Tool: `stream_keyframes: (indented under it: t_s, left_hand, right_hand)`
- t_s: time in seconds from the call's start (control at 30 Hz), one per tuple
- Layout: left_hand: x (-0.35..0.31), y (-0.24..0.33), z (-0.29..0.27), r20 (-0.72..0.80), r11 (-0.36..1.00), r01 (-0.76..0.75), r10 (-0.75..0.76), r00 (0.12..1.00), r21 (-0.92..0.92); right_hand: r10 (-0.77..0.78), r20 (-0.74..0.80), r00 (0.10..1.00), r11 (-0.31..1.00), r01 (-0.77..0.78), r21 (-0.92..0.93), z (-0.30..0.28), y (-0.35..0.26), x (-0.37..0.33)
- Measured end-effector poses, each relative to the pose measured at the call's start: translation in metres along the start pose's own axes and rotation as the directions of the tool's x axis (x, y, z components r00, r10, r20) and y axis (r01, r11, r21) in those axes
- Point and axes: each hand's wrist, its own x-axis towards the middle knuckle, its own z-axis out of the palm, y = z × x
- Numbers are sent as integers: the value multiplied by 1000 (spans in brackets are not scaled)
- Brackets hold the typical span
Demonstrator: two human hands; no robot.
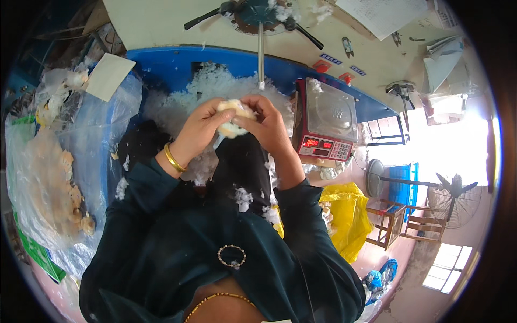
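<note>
Between my two hands is a small, soft, cream-and-yellow plush piece (230, 130). My left hand (200, 128), with a gold bangle at the wrist, grips its left side, the thumb pressed over the front. My right hand (270, 125) pinches the right side, its fingers curled around the edge. Just beyond the hands, a thin metal tube (261, 56) points down from the machine, apart from the plush piece. White fluffy stuffing (212, 81) lies heaped behind and around the hands, and tufts cling to my dark trousers.
A red digital scale (326, 144) with a clear tray stands at right. On the left, a large clear plastic bag (40, 183) holds several tan plush pieces. A yellow sack (344, 218) lies lower right. Small snips (348, 47) rest on the machine top, near red buttons (322, 67).
</note>
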Motion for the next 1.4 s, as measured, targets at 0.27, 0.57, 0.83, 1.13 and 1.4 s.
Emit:
stream_keyframes:
  t_s: [0.27, 0.57, 0.83, 1.13, 1.4]
  left_hand:
    - [52, -13, 18, -106, 895, -222, 283, 953, 387]
    - [165, 5, 5, -245, 964, -194, 236, 940, 184]
    - [79, 15, 41, -123, 857, -250, 337, 934, 451]
    - [80, -9, 41, 234, 748, -459, 395, 888, 480]
    - [73, 7, 12, 280, 706, -473, 382, 881, 527]
  right_hand:
    - [106, -360, 927, 993, -81, 82, -8, -4, 17]
    - [46, -461, 886, 992, 15, 129, -21, 34, 147]
    - [37, -471, 881, 999, -25, 30, -18, 24, 93]
    - [40, -337, 941, 969, 46, 242, -31, 26, 68]
    - [-73, -543, 837, 997, 68, -29, 9, 11, 65]
